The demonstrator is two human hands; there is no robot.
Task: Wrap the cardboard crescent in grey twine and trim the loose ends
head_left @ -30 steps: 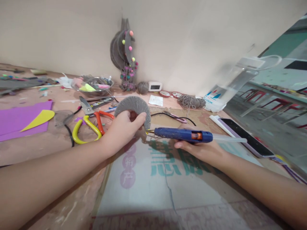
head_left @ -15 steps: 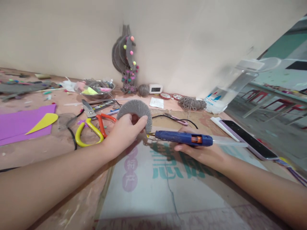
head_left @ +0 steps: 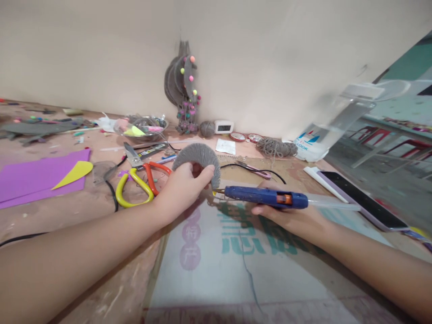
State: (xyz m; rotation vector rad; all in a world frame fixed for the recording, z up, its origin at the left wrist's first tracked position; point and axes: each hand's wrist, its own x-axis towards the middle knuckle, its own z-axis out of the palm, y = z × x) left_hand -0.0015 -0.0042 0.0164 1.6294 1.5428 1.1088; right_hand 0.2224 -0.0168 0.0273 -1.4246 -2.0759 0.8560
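Here we are, right at the delicate part: my left hand [head_left: 185, 188] has thumb and fingers closed in a pinch on the arched grey piece wrapped in ribbed yarn [head_left: 200, 154], holding it up over the near-white printed board [head_left: 216, 283], its curve uppermost. Its lower left is behind my fingers, so whether it closes into a full ring I can't tell. Over on the other side, my right hand [head_left: 286, 219] is wrapped round the slim dark-blue plastic glue gun [head_left: 253, 195], fingers mostly hidden beneath it, so how hard the trigger is squeezed, if at all, I can't say. The clear glue stick [head_left: 334, 203] juts from the back, and the brass-coloured nozzle [head_left: 220, 191] points left, right at the lower right end of the grey arch, beside a tiny yellow bit [head_left: 214, 193]; touching or a hair apart, too close to call! I read this as the gluing step, hot glue going onto that end. The next move, to my mind, calls for a steady left pinch, fingertips well clear of the nozzle, and a light, even squeeze from the right, then a clean lift away without dragging strings. Yellow-and-orange-handled scissors [head_left: 137, 163] lie near my left wrist, touched by neither hand as far as I see.
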